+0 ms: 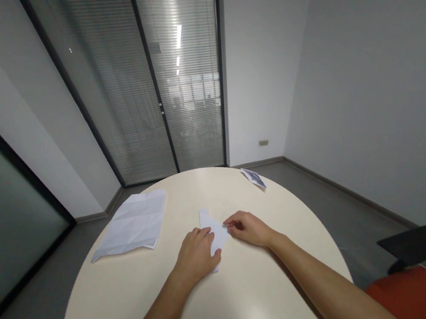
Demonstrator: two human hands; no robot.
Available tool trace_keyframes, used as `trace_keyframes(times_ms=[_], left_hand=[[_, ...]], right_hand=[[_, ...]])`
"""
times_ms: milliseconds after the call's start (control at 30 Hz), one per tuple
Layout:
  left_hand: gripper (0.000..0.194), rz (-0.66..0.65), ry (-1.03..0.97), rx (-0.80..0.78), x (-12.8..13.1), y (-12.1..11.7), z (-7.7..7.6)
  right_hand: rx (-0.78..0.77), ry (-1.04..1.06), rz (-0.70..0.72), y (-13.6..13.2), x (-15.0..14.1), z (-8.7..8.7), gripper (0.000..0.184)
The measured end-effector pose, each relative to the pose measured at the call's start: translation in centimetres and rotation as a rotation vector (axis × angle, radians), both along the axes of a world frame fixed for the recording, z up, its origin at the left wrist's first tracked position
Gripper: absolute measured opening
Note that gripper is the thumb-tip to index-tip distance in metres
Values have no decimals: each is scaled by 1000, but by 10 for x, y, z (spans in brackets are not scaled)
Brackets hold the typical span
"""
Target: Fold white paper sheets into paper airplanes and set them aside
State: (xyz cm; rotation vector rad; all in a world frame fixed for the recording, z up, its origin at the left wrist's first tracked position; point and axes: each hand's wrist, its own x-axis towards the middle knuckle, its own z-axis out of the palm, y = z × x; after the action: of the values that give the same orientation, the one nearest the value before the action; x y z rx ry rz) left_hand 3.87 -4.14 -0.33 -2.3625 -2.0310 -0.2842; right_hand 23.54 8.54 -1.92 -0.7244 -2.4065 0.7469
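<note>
1. Evidently, the small paper [218, 231] lies flat mid-worktop [195, 311], convenient for two-handed work.
2. Left hand [197, 252]: spread over the paper's left part, presumably to prevent sliding.
3. Right hand [247, 228]: apart from the left, fingertips pinched at the right corner, presumably controlling it.
4. Large paper [136, 219] and printed paper [255, 178]: set well apart, leaving working room.

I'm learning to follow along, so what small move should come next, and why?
Perhaps fold the right corner of the small paper inward: the left hand lies across its left part, and the right hand is at that corner.
</note>
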Motion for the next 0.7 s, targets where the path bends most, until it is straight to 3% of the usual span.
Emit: trace_keyframes(times_ms=[167,300,567,700], left_hand=[[23,30,75,-75,13,-4,11],[32,31,83,-122,18,-6,17],[51,-105,-37,-101,-1,-5,13],[46,-133,-59,-78,-8,-6,14]], right_hand=[[49,-16,63,-1,-1,-1,24],[73,-41,122,-2,-1,3,24],[132,-54,216,-5,4,7,31],[194,-93,230,-8,3,12,26]])
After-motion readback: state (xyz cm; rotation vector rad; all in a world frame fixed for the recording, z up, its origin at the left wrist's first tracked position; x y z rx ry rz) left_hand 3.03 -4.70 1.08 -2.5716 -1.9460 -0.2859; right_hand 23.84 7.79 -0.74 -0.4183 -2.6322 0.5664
